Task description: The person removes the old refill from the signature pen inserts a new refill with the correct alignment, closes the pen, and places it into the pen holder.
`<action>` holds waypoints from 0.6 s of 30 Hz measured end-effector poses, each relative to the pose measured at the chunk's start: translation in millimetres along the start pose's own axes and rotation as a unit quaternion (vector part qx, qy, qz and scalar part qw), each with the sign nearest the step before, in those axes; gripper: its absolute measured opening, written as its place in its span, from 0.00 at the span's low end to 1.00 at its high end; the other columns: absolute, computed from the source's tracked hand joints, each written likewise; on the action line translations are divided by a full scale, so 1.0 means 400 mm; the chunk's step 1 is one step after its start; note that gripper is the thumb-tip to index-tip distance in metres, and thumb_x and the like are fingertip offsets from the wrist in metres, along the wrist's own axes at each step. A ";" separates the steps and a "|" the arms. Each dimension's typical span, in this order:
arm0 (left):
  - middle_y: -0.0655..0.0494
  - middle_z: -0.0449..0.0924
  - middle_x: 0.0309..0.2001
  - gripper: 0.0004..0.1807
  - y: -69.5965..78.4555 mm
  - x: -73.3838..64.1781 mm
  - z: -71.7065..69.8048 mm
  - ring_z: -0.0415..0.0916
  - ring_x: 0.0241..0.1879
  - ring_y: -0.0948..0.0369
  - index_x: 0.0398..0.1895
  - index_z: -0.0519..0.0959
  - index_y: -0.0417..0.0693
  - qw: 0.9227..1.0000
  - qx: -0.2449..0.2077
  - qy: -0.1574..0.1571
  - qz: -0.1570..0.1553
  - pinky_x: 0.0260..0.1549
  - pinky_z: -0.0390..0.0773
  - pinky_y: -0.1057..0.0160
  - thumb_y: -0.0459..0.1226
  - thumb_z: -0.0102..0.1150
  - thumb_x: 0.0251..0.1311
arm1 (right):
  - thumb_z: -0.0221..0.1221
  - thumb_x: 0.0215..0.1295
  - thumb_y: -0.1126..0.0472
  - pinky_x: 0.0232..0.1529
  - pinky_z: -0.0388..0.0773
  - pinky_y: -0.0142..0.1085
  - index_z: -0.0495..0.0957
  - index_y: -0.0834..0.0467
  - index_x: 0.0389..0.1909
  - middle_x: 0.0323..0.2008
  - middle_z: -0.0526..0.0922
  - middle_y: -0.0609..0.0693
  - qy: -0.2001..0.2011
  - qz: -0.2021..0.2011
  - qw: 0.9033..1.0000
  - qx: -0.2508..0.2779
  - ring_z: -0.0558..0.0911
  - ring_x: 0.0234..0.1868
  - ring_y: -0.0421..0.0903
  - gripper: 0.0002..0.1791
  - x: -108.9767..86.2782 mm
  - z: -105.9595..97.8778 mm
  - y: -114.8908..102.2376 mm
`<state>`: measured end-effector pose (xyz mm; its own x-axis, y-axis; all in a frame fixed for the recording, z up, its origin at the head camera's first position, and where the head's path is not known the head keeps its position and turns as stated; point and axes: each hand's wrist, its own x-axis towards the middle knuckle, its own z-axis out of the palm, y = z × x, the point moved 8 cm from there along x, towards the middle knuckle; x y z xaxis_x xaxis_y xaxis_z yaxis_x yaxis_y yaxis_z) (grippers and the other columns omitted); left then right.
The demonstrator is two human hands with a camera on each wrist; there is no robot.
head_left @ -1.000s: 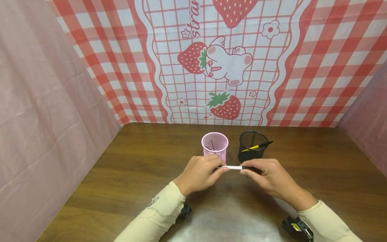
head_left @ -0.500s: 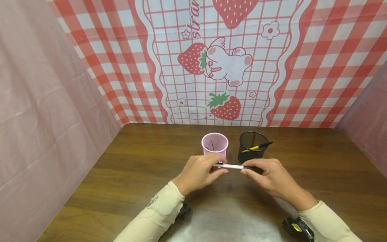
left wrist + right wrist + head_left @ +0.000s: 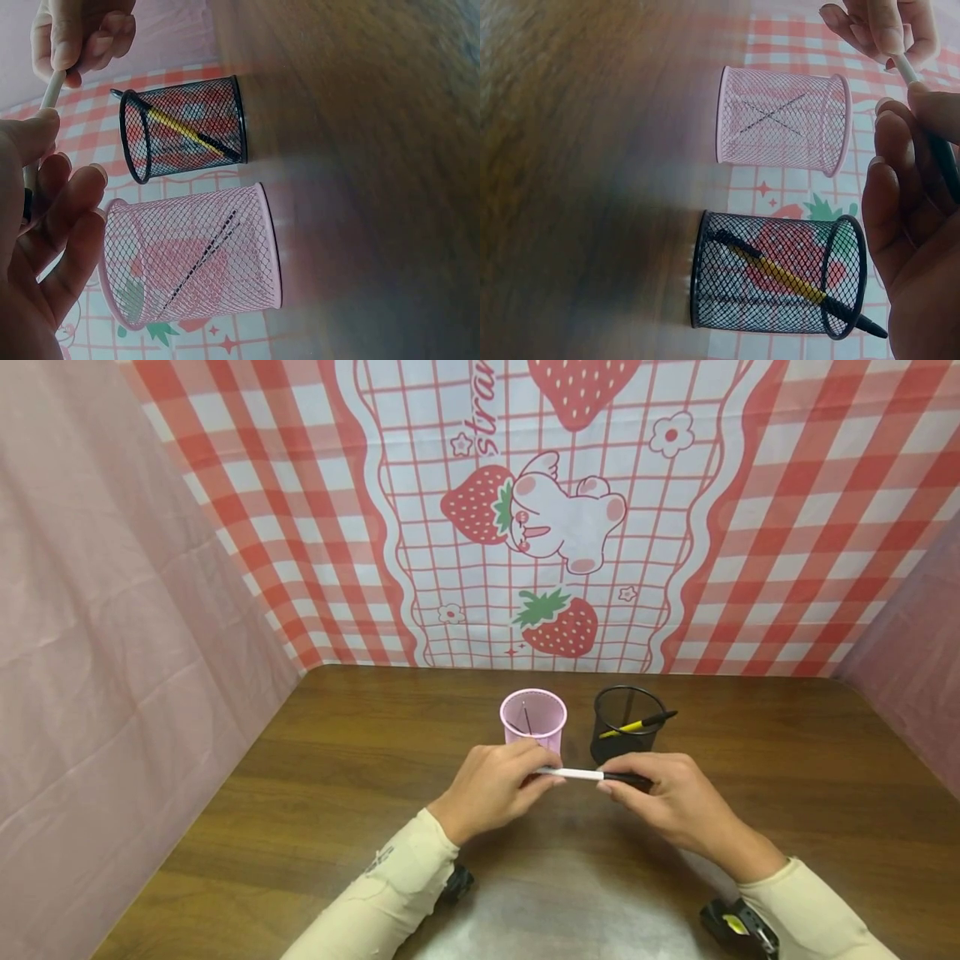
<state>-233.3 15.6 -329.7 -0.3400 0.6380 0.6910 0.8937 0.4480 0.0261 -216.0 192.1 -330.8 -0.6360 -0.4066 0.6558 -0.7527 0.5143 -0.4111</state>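
Both hands hold a white-and-black pen (image 3: pixel 581 773) level between them, in front of two mesh cups. My left hand (image 3: pixel 502 787) pinches its white part between thumb and fingers. My right hand (image 3: pixel 671 793) grips its black part, most of which the fingers cover. The pink mesh cup (image 3: pixel 187 259) stands upright just beyond my left hand, with two thin dark sticks crossed inside. To its right stands a black mesh cup (image 3: pixel 769 315). A yellow-and-black pen (image 3: pixel 787 281) leans in it, its black end poking over the rim.
The brown wooden table (image 3: pixel 337 735) runs beneath the hands and cups. A red-and-white strawberry cloth (image 3: pixel 562 527) hangs along its back edge. Pink fabric (image 3: pixel 135 652) hangs at the left, and more at the right.
My left fingers loosened on the pen half a second ago, baring more of its left end, and now pinch it again. My right hand and both cups have stayed in place.
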 end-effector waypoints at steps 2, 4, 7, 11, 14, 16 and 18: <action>0.66 0.79 0.33 0.08 0.001 0.000 0.000 0.77 0.30 0.71 0.39 0.82 0.55 1.000 0.000 0.000 0.001 0.25 0.75 0.69 0.45 0.69 0.61 | 0.74 0.50 0.72 0.24 0.69 0.23 0.85 0.49 0.37 0.32 0.84 0.36 -0.001 0.001 1.000 0.002 0.74 0.25 0.32 0.17 0.000 0.001 0.000; 0.67 0.79 0.33 0.08 0.001 0.000 0.000 0.77 0.30 0.71 0.39 0.82 0.55 1.000 -0.001 0.000 0.002 0.25 0.75 0.70 0.45 0.70 0.61 | 0.74 0.50 0.72 0.24 0.70 0.23 0.85 0.49 0.38 0.32 0.84 0.36 -0.002 0.002 1.000 0.004 0.74 0.25 0.33 0.17 0.000 0.001 -0.001; 0.67 0.79 0.32 0.09 0.002 0.000 0.001 0.76 0.29 0.71 0.38 0.82 0.55 1.000 -0.002 0.001 0.002 0.24 0.74 0.70 0.44 0.71 0.59 | 0.73 0.51 0.72 0.23 0.69 0.23 0.85 0.49 0.38 0.33 0.84 0.36 -0.003 0.003 1.000 0.008 0.74 0.25 0.33 0.18 0.001 0.001 -0.002; 0.67 0.79 0.32 0.09 0.002 0.001 0.002 0.76 0.30 0.72 0.39 0.82 0.54 1.000 -0.007 0.000 0.001 0.25 0.74 0.70 0.44 0.71 0.59 | 0.73 0.51 0.72 0.23 0.69 0.23 0.85 0.49 0.38 0.33 0.84 0.36 -0.004 0.000 1.000 0.011 0.73 0.25 0.33 0.18 0.001 0.001 -0.003; 0.67 0.79 0.32 0.09 0.001 0.001 0.002 0.76 0.30 0.72 0.39 0.82 0.54 1.000 -0.013 -0.004 -0.003 0.25 0.74 0.70 0.44 0.70 0.61 | 0.73 0.50 0.72 0.25 0.70 0.23 0.85 0.49 0.38 0.33 0.84 0.36 -0.002 -0.002 1.000 0.010 0.74 0.26 0.33 0.18 0.001 0.000 -0.003; 0.67 0.79 0.32 0.08 0.000 0.000 0.003 0.75 0.29 0.72 0.39 0.82 0.54 1.000 -0.018 -0.009 -0.007 0.25 0.74 0.70 0.45 0.68 0.62 | 0.73 0.50 0.72 0.25 0.70 0.23 0.85 0.49 0.38 0.33 0.84 0.36 -0.001 -0.003 1.000 0.009 0.75 0.26 0.33 0.18 0.001 0.000 -0.003; 0.67 0.79 0.32 0.07 -0.002 0.000 0.005 0.75 0.29 0.72 0.38 0.82 0.54 1.000 -0.020 -0.014 -0.011 0.25 0.74 0.69 0.46 0.66 0.64 | 0.73 0.50 0.72 0.26 0.71 0.24 0.85 0.49 0.38 0.33 0.84 0.35 -0.001 -0.003 1.000 0.008 0.75 0.27 0.33 0.18 0.001 0.000 -0.004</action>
<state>-234.4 16.3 -331.2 -0.3674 0.6456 0.6695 0.8967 0.4370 0.0707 -215.1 191.0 -330.0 -0.6318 -0.4109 0.6572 -0.7590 0.4998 -0.4172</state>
